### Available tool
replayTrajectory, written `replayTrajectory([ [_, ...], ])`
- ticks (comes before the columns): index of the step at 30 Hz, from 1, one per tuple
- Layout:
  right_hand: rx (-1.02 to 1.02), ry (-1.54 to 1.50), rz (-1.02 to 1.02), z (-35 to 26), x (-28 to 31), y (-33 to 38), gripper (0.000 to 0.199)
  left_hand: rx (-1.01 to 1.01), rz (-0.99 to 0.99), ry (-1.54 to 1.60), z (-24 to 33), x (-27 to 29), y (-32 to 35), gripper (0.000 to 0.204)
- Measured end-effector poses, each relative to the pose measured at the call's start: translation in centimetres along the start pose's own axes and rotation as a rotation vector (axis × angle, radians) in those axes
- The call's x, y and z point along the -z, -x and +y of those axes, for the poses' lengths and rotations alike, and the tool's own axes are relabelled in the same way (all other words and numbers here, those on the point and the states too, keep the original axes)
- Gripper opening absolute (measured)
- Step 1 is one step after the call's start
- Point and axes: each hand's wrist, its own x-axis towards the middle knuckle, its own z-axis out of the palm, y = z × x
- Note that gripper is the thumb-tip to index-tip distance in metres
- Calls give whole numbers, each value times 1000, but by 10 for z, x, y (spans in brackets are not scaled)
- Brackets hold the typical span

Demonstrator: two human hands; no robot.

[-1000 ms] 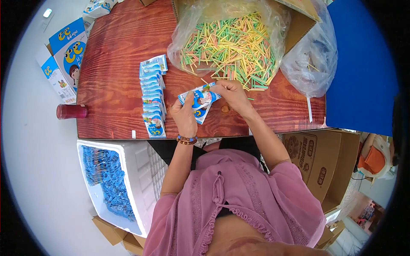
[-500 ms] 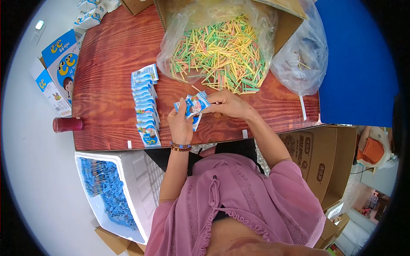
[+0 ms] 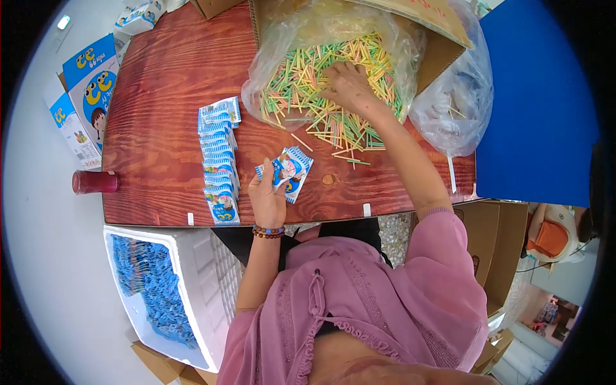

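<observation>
Reddish-brown wooden table (image 3: 160,128) with dark wavy grain and small white patches (image 3: 366,210) along its near edge. At its left edge is a translucent pinkish-red container (image 3: 95,182); farther up that side, a blue-and-white carton (image 3: 90,99) printed with cartoon eyes. A broad, plain blue surface (image 3: 539,109) fills the upper right. Below it, to the right of the person, sits a brown cardboard box (image 3: 504,250), with a bright orange item (image 3: 549,239) beyond and speckled flooring (image 3: 394,234) beneath the table
</observation>
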Motion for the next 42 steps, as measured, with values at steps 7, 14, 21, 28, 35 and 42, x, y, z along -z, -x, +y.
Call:
replayTrajectory([
  [7, 45, 227, -46, -16, -16, -21, 21, 33, -2, -12, 0, -5, 1, 18],
  [14, -9, 235, 161, -9, -43, -19, 11, -2, 4, 0, -2, -2, 1, 18],
  [21, -7, 368, 84, -7, -46, -21, 10, 11, 12, 17, 0, -8, 2, 19],
  [28, 30, 175, -31, 11, -32, -16, 15, -1, 10, 19, 0, -6, 1, 18],
  [35, 8, -38, -102, 18, -6, -18, 16, 10, 11, 22, 0, -8, 1, 18],
  [42, 135, -316, -150, 35, 1, -11, 13, 7, -4, 34, -1, -4, -2, 18],
])
